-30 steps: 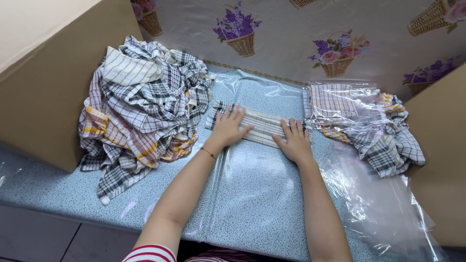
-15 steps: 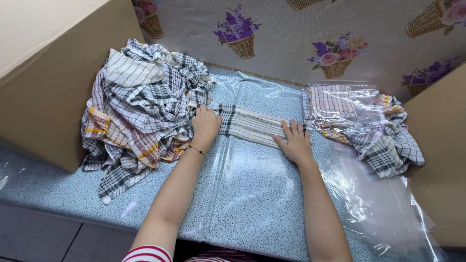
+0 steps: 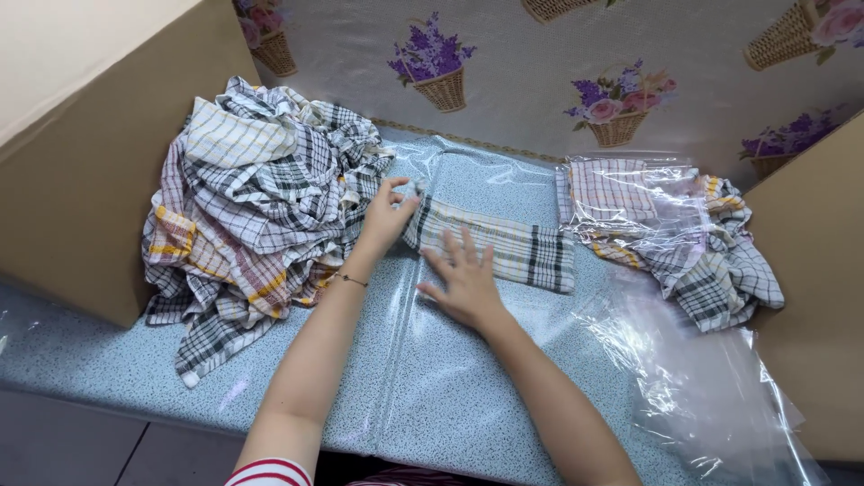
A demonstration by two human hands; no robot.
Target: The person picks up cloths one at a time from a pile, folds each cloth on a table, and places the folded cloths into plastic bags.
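Checked cloth, folded into a long narrow strip [image 3: 490, 245], lies across the middle of the blue speckled desk [image 3: 108, 360], running from 10 o'clock toward 3 o'clock. The left hand [image 3: 385, 219] sits at the strip's 9 o'clock end, wrist bent, fingers curled and pinching the cloth's edge there; a thin bracelet [image 3: 349, 280] circles that wrist. The right hand [image 3: 463, 279] lies palm down with fingers spread flat, pressing the strip's near edge just beside the left hand, gripping nothing. Both forearms reach up from 6 o'clock, the left almost straight, the right angled in from 5 o'clock. A loose heap of checked cloths [image 3: 256, 225] is piled at 9 o'clock, touching the left hand. At 3 o'clock more cloths [image 3: 711, 261] lie under clear plastic [image 3: 630, 193].
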